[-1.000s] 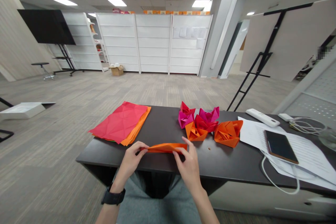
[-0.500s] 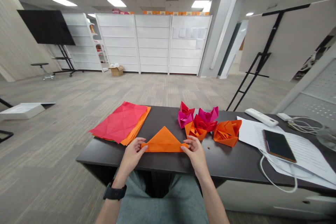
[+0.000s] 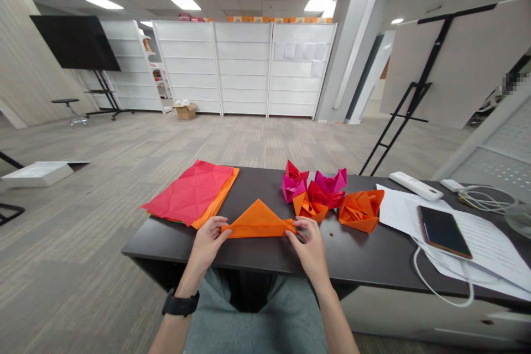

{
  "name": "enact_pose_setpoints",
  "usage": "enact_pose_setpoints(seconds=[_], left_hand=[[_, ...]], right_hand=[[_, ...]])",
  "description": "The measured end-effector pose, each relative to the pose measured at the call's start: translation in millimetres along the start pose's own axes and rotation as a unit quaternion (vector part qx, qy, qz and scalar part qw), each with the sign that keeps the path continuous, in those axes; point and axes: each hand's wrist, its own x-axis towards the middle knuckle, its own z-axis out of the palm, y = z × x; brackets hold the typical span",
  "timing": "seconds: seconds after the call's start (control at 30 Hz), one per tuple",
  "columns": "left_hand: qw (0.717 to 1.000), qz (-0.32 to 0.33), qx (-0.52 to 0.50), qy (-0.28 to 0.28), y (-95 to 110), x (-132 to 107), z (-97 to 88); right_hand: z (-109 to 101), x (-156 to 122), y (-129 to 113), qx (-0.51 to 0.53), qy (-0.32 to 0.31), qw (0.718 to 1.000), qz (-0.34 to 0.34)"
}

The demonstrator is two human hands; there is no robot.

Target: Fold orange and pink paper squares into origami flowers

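An orange sheet of origami paper (image 3: pixel 258 220), folded to a triangle with a band along its lower edge, is held near the front edge of the dark desk (image 3: pixel 265 257). My left hand (image 3: pixel 209 239) pinches the band's left end between thumb and fingers. At the right end, my right hand (image 3: pixel 307 240) grips the band the same way. Just beyond my right hand sit folded paper shapes: a small orange one (image 3: pixel 310 208), a red one (image 3: pixel 326 196), magenta ones (image 3: pixel 294 188) and a larger orange one (image 3: pixel 360 210).
A stack of creased red and orange paper sheets (image 3: pixel 193 191) lies at the desk's left. To the right are printed papers (image 3: pixel 394 210), a phone (image 3: pixel 443 231), a white power strip (image 3: pixel 416 186) and a looped white cable (image 3: pixel 468 296).
The folded orange paper has risen slightly, its lower edge now a little farther from me, with both hands still at its ends. The view has shifted slightly.
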Motion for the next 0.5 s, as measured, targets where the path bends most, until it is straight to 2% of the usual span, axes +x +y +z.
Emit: enact_pose_setpoints(seconds=[0.1,0.27,0.5], left_hand=[[1.0,0.002,-0.007,0.005,0,-1,-0.3],[1.0,0.005,0.0,0.003,-1,-1,0.4],[1.0,0.013,0.014,0.002,-3,-2,2.7]], right_hand=[[1,-3,-2,-0.055,-0.016,0.998,-0.037],[-1,-2,-1,-0.122,-0.043,0.99,-0.054],[-2,3,8,-0.131,-0.08,0.988,-0.014]])
